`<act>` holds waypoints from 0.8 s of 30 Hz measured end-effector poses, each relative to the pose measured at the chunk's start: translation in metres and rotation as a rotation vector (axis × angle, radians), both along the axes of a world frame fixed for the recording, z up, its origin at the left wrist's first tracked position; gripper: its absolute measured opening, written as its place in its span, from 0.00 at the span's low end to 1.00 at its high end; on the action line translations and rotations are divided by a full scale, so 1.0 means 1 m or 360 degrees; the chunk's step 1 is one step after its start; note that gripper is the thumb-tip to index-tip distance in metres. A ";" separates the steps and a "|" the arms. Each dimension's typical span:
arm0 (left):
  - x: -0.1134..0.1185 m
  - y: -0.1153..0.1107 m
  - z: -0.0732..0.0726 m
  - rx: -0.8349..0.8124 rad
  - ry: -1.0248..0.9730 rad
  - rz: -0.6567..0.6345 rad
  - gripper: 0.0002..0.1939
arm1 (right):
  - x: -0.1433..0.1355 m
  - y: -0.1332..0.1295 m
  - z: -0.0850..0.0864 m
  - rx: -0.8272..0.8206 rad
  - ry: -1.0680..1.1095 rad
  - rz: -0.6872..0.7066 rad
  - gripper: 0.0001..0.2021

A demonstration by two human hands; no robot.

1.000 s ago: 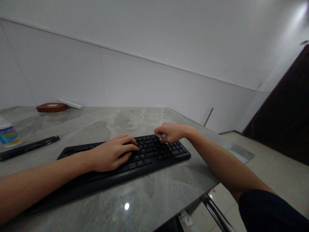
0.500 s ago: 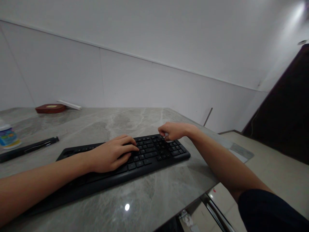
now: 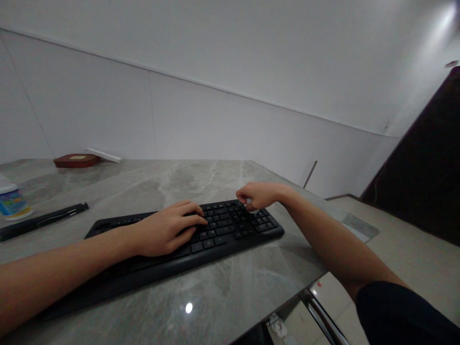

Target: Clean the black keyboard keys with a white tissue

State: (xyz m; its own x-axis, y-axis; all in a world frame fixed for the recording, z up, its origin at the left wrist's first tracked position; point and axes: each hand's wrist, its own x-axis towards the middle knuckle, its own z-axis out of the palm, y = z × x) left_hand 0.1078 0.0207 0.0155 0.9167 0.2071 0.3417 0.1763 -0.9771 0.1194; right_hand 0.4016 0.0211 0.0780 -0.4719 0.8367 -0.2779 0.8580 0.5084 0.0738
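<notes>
A black computer keyboard (image 3: 201, 258) lies at a slant on the grey marbled table. Across its left and middle part rests my left hand (image 3: 172, 229), fingers stretched out flat over the keys. At the keyboard's far right, above the navigation keys and number pad, my right hand (image 3: 258, 194) is closed with its fingers bent down. A bit of white tissue (image 3: 250, 205) shows from under those fingers; most of it is hidden. Whether it touches the keys is hard to see.
On the left stand a white-topped container with a colourful label (image 3: 15, 203) and a long black object (image 3: 43, 221). Farther back lie a dark red case (image 3: 76, 161) and a white flat bar (image 3: 105, 155). The table (image 3: 215, 306) ends at a right edge, with a wall behind.
Almost nothing differs. The white tissue shows a little more under my right hand; my left hand stays in place on the keyboard.
</notes>
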 end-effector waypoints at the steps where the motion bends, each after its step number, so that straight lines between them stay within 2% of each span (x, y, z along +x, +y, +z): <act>1: 0.000 0.000 0.000 0.0000 0.0005 0.0000 0.16 | 0.000 0.000 0.000 -0.0013 -0.0005 -0.0002 0.07; 6: 0.000 0.000 0.000 -0.0004 0.0007 0.0003 0.16 | 0.004 0.004 -0.003 0.0141 0.0027 -0.0015 0.06; 13: 0.001 0.000 0.001 0.0002 -0.0009 -0.0016 0.17 | 0.012 0.008 -0.002 0.0074 -0.0127 -0.0127 0.08; 20: 0.000 0.000 0.000 0.0002 0.0020 0.0001 0.17 | 0.010 0.005 0.002 -0.0083 -0.0124 -0.0129 0.10; 24: 0.000 0.001 0.000 0.0004 0.0013 0.0001 0.16 | 0.008 0.003 0.002 -0.0066 -0.0061 -0.0094 0.09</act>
